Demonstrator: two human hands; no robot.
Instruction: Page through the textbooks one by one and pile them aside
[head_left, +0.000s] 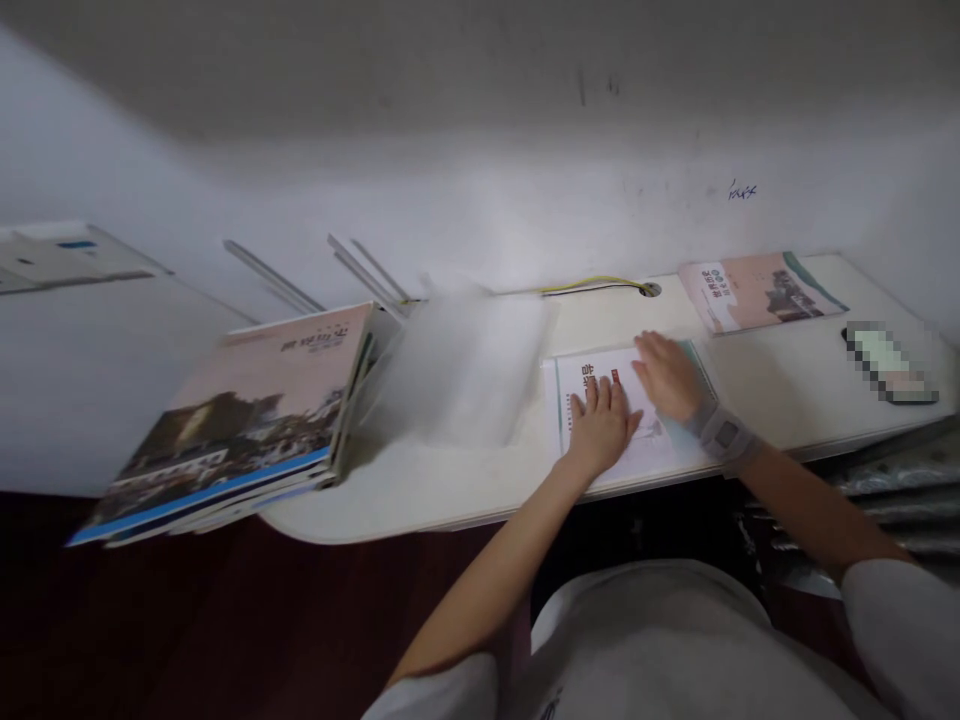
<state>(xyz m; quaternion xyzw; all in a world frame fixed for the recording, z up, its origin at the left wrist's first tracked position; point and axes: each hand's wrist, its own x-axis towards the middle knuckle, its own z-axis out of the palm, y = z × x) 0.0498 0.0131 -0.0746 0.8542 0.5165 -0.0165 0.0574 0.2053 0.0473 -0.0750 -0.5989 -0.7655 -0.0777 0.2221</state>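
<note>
The left hand lay palm down on the white book, its fingers loosely spread over the lower middle of the cover, gripping nothing. The right hand was over the cover's upper right part, fingers extended and pointing up and to the left, with nothing in its grasp; whether its whole palm pressed on the book could not be told. A grey watch circled the right wrist.

The white book lay closed and flat at the front edge of the table, its print upside down to the person. Just to its left were some pale, see-through sheets, too blurred to count. Beyond them, at the table's left end, stood a stack of books, the top one with a pink cover and a blue band, its near end jutting past the table edge.

Towards the back right lay a pink book, apart from the white one, and a phone rested nearer the right end. Yellow and black wires ran along the wall to a hole in the tabletop.
</note>
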